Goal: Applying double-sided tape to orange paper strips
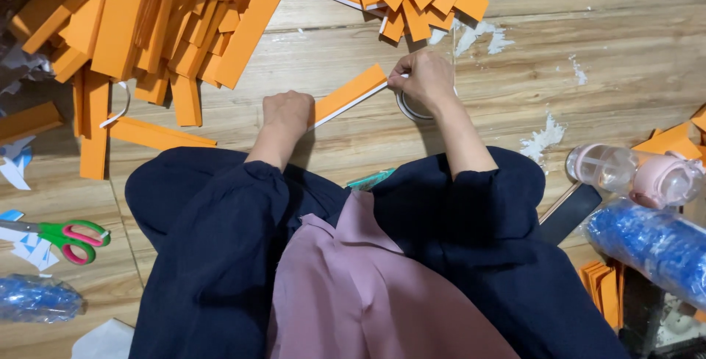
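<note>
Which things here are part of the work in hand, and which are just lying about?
In hand: orange strip, held by left hand and right hand; tape roll under the right hand; pile of orange strips.

Lying about: scissors, bottle, blue bag, paper scraps.

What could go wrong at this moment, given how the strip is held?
1. The orange strip is pinched only at its ends by the left hand and right hand; it might bend or crease.
2. The tape roll under the right hand may snag the strip's white edge.
3. The scissors lie open-handled near the knee.
</note>
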